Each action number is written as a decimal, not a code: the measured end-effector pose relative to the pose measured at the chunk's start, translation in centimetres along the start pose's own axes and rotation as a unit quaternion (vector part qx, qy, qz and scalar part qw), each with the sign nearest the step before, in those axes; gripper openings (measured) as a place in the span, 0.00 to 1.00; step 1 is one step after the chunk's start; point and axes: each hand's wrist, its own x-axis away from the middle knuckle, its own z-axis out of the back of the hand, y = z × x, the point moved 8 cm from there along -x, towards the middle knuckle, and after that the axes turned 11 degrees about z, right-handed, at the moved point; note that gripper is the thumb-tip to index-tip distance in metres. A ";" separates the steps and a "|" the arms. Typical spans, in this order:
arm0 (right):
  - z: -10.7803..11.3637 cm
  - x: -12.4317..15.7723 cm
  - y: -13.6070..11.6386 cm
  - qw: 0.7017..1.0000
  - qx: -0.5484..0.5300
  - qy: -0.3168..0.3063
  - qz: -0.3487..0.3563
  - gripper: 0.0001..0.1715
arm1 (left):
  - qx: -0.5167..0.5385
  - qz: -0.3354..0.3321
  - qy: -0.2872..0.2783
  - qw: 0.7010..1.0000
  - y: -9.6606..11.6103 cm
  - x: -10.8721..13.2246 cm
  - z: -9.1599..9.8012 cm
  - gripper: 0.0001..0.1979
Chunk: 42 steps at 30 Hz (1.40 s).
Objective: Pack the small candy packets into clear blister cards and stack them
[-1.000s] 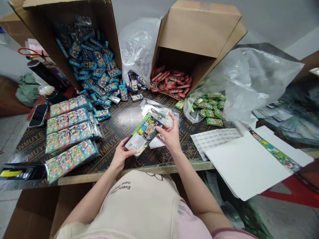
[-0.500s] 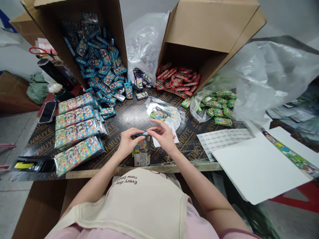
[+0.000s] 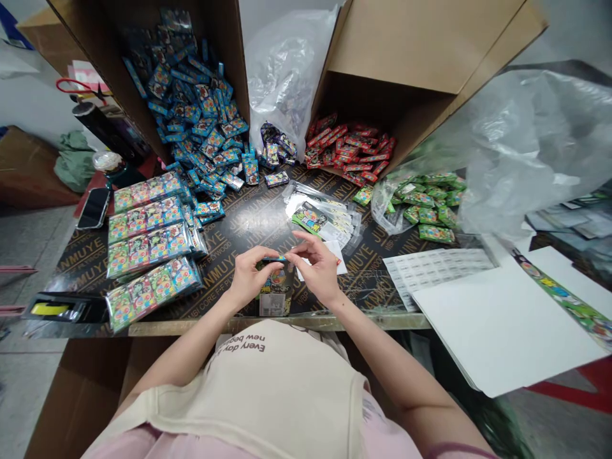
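Note:
Between my two hands is a small blue box (image 3: 273, 259), seen edge-on and partly covered by fingers. My left hand (image 3: 249, 274) pinches its left end with thumb and fingers. At its right end, the thumb and forefinger of my right hand (image 3: 316, 268) close on it, the other fingers raised. Below the hands, a dark printed packet (image 3: 275, 296) with a pale label lies near the table's front edge. Just beyond my right hand are a white card (image 3: 336, 256) and a fan of clear printed bags (image 3: 329, 213).
Four-picture packs (image 3: 153, 290) are stacked at left, near a phone (image 3: 94, 208). Cartons hold blue boxes (image 3: 205, 121) and red boxes (image 3: 351, 150). Green boxes (image 3: 433, 201) spill from a plastic bag. White sheets (image 3: 507, 319) and label sheets (image 3: 430, 264) lie at right.
My hands keep nearly the same pinch on the small blue box. The view has shifted slightly; nothing else has visibly moved on the table.

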 end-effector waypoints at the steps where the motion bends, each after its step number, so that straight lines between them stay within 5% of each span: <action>1: -0.1 -0.1 0.1 1.000 -0.001 -0.004 -0.003 0.23 | 0.001 -0.002 0.001 1.000 0.0 0.0 0.0 0.05; 14: -0.6 1.0 -2.1 0.990 0.090 -0.088 0.069 0.15 | -0.011 -0.035 -0.012 0.999 0.5 0.5 0.2 0.04; 20: 2.2 -3.4 -5.3 0.979 0.166 -0.012 0.121 0.06 | -0.069 -0.042 -0.039 0.996 0.8 0.7 0.9 0.09; 23: 1.0 -5.3 -6.4 0.983 0.128 -0.071 0.110 0.10 | -0.076 -0.047 -0.033 0.995 0.8 0.6 1.3 0.11; 32: -3.9 -5.1 -2.9 0.972 -0.073 -0.216 -0.059 0.18 | -0.008 -0.032 0.021 0.999 -0.1 -0.2 2.2 0.02; 42: -5.3 -3.8 -1.3 0.960 -0.038 -0.273 -0.056 0.21 | -0.020 -0.043 0.024 0.999 0.9 0.1 2.1 0.01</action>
